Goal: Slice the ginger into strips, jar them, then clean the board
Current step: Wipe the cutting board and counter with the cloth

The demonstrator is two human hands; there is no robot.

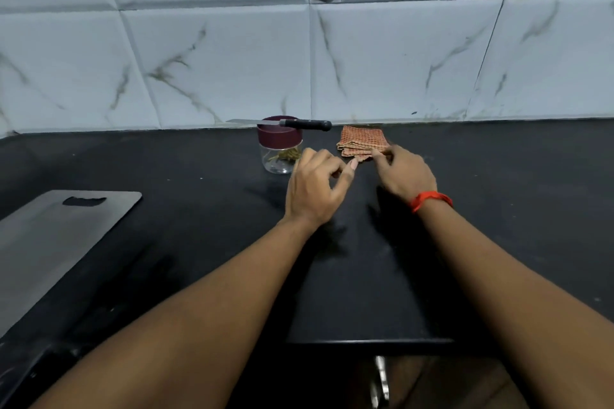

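Ginger strips [287, 154] are sitting in the capped jar [280, 163], centre frame, w/ the knife [299, 123] lying across its lid, so slicing & jarring look done and board-cleaning seems to be getting going. Right hand [405, 176] is pinching the near edge of the folded cloth [362, 139], just right of the jar. Left hand [315, 189] is hovering beside it, fingers loosely curled, gripping nothing. Next, prob.: lifting the cloth over to the board [59, 232], lower left.

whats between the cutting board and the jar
Only bare black counter lies between the cutting board and the jar, apart from one tiny pale speck; the head view shows this.
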